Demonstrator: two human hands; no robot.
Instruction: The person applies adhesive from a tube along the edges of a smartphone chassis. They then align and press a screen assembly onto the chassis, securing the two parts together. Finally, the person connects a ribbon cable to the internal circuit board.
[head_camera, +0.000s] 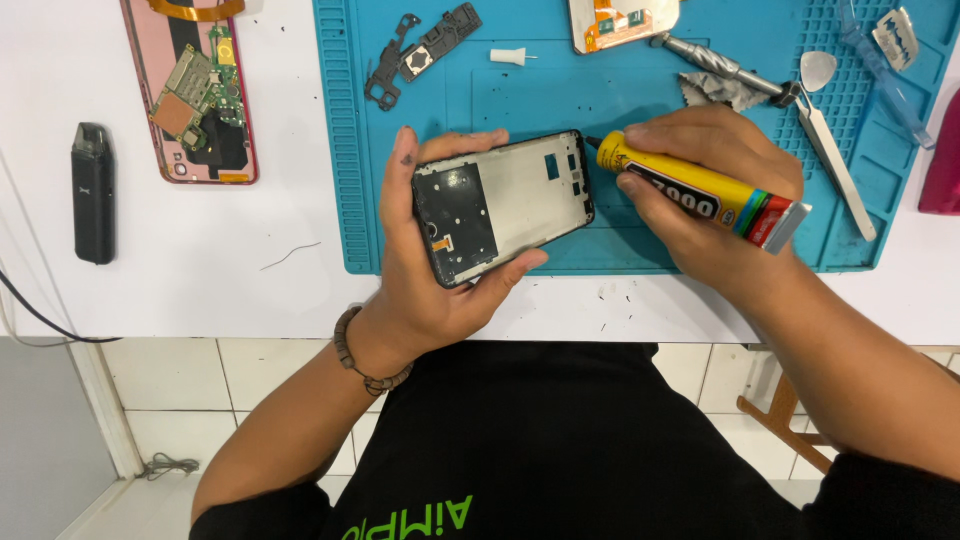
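Item 1, nearest: a phone frame (503, 205), black-rimmed with a pale inner plate and cut-outs, is held tilted above the near edge of the blue work mat (640, 80). It is clasped by the left hand (425, 260), the thumb laid along its lower edge and the fingers curled over its far edge, so the hand is closed on it.

Item 2: a yellow glue tube (700, 192) with a black nozzle is gripped by the right hand (715, 190), fingers wrapped tightly around its body. The nozzle tip is set at the frame's right-hand short edge, touching it or just short of it. The step in hand is judged to be the laying of adhesive along the frame's rim. A steady squeeze and an even run of the tip along the border are called for next, with the frame turned as each side is reached.

Item 3, further on the mat: tweezers (835, 165), a metal-handled tool (715, 60), a grey cloth scrap (725, 92), a small white cap (510, 57), black bracket pieces (420, 50) and a part with orange flex cable (622, 22).

Item 4, on the white table (200, 270) to the left: an opened pink phone body (195, 95) with exposed boards, and a small black device (94, 192), well apart from the work.
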